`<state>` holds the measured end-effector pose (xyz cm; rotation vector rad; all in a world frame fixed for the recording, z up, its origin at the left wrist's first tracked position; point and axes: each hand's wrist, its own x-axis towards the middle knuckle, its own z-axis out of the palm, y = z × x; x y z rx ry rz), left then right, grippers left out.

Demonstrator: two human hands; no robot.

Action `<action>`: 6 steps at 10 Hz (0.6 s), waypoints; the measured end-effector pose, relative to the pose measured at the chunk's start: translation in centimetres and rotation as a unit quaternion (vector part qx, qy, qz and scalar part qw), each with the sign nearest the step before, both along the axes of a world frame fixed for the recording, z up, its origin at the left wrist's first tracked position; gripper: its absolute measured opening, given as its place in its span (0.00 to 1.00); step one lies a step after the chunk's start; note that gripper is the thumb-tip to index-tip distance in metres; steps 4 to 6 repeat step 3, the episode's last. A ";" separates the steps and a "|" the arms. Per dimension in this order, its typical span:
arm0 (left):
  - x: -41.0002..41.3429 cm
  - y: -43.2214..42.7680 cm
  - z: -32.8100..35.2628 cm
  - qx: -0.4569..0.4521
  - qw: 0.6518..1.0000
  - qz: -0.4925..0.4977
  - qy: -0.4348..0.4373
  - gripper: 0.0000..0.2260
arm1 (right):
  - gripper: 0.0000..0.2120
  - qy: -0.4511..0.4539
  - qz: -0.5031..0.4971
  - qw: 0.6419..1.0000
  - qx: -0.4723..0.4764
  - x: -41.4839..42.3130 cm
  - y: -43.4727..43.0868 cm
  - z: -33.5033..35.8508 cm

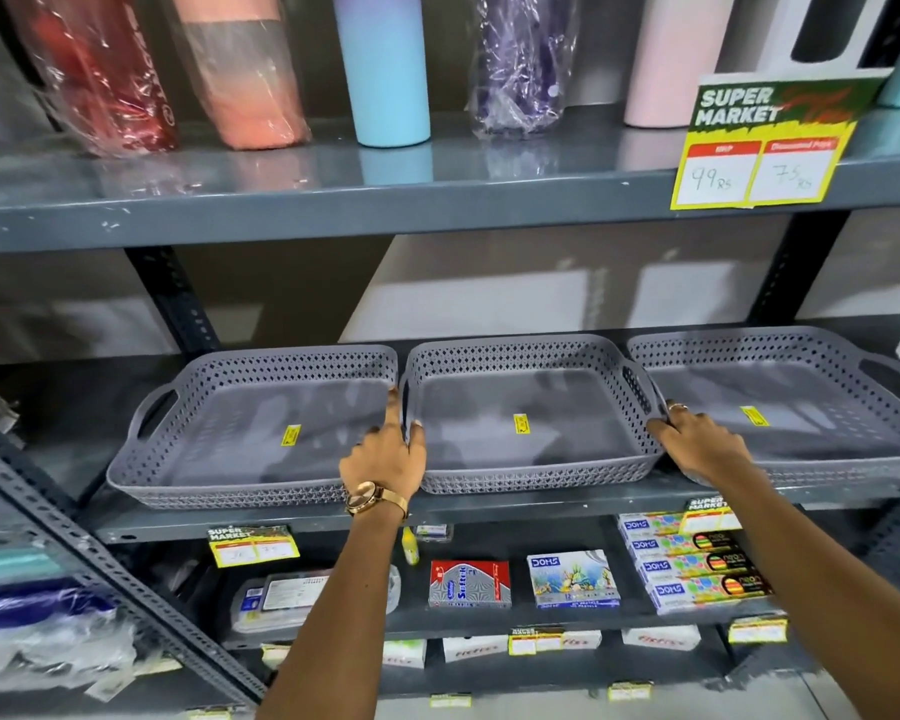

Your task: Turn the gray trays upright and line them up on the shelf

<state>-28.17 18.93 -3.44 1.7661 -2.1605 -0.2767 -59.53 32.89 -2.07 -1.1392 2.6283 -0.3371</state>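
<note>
Three gray perforated trays stand upright, side by side, on the middle shelf [489,504]: a left tray [219,459], a middle tray [489,407] and a right tray [801,402]. Each has a small yellow sticker on its floor. My left hand [385,454], with a gold watch on the wrist, grips the middle tray's left handle, fingers hooked through the slot. My right hand [702,439] holds the middle tray's right handle, where it meets the right tray's rim.
Above, a shelf carries several tall bottles, some in plastic wrap, and a yellow price sign [759,148] hangs from its edge. Below are stationery boxes [572,579] and more price tags. A slanted metal upright [100,563] runs along the left.
</note>
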 end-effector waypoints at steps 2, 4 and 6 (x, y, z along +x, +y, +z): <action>0.3 0.5 0.6 0.006 1.000 -0.009 0.005 0.27 | 0.26 0.018 -0.006 0.999 -0.030 0.4 0.5 0.3; 0.3 0.7 1.0 -0.006 1.000 -0.029 -0.001 0.32 | 0.34 0.075 0.005 0.993 -0.090 1.8 1.2 1.6; 0.3 0.7 1.0 -0.006 1.000 -0.029 -0.001 0.32 | 0.34 0.075 0.005 0.993 -0.090 1.8 1.2 1.6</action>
